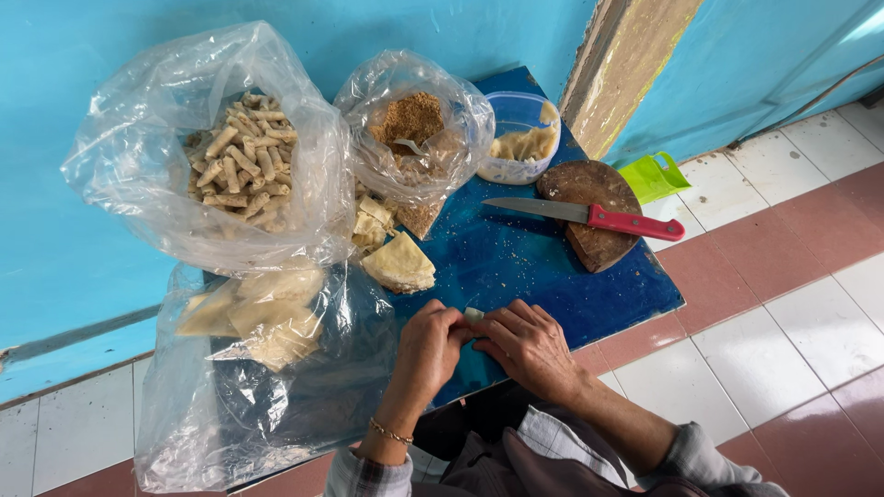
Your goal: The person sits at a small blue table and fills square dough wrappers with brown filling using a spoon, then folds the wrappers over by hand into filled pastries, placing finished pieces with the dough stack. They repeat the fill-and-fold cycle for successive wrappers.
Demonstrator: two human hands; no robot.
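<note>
Both hands meet at the near table (pixel 589 294) edge: the left hand (pixel 428 350) and right hand (pixel 529 345) pinch one small pale roll (pixel 473 315) between fingertips. Squeezed too hard, it could tear. Beyond lie three plastic bags (pixel 276 405), one tub (pixel 516 147) and one red-handled knife (pixel 599 216) on a board (pixel 589 248).

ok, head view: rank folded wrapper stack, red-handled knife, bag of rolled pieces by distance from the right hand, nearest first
From the right hand:
1. Folded wrapper stack, just up and left on the blue board.
2. Red-handled knife, above and right, lying across the round wooden block.
3. Bag of rolled pieces, far upper left against the wall.
</note>
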